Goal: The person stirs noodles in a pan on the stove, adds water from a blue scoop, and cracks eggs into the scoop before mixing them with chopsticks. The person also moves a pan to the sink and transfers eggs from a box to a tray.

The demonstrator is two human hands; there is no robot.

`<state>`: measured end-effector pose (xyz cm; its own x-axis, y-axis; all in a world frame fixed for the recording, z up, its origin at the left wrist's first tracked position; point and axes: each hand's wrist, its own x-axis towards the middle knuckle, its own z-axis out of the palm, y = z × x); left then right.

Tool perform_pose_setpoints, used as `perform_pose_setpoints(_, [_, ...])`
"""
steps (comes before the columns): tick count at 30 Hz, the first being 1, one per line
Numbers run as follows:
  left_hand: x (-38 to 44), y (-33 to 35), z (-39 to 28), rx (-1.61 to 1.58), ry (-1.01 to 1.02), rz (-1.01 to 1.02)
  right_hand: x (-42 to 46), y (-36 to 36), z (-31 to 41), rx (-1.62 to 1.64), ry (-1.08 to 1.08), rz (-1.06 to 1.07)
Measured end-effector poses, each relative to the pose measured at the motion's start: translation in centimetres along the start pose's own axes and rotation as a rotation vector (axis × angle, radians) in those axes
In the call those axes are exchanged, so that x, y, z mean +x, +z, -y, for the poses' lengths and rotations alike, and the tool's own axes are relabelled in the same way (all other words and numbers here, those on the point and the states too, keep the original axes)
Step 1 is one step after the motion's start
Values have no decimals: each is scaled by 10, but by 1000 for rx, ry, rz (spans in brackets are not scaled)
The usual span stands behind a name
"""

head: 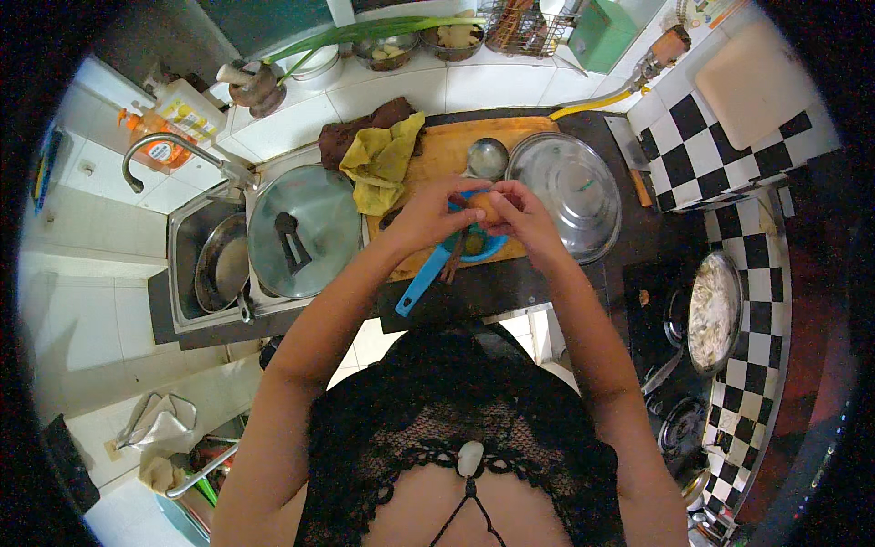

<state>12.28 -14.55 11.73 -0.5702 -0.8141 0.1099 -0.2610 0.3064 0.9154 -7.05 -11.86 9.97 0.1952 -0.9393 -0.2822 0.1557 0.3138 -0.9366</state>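
Observation:
A brown egg (484, 204) is between my two hands, over a blue bowl (497, 250) with a long handle (421, 282). My left hand (436, 210) has its thumb against the egg's side and its fingers curved behind it. From the other side, my right hand (523, 208) grips the egg with thumb and fingers. Wooden chopsticks (454, 261) lean in the bowl, their ends sticking out towards me. The bowl's contents are mostly covered by my hands. Under the bowl lies a wooden cutting board (444, 154), with a metal ladle (487, 157) just beyond my fingers.
Right of the board rests a round lid (571, 195); a cleaver (630, 161) lies farther right. A pan of food (714, 314) is by the stove. Left are a green-yellow cloth (384, 164), a glass lid (318, 219) and a sink (179, 263) holding a pan (222, 270).

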Motion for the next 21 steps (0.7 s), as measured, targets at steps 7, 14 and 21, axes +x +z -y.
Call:
perform_pose_setpoints(7, [8,4,7,-147,-108,38,2,-16,-4,-210,-141,69])
perform_pose_setpoints(14, [8,16,16,-147,-141,-80,11,-16,-8,-475,-181,-42])
perform_pose_setpoints(21, [10,21,18,-36,-219,-168,18,-11,-19,-561,-246,-112])
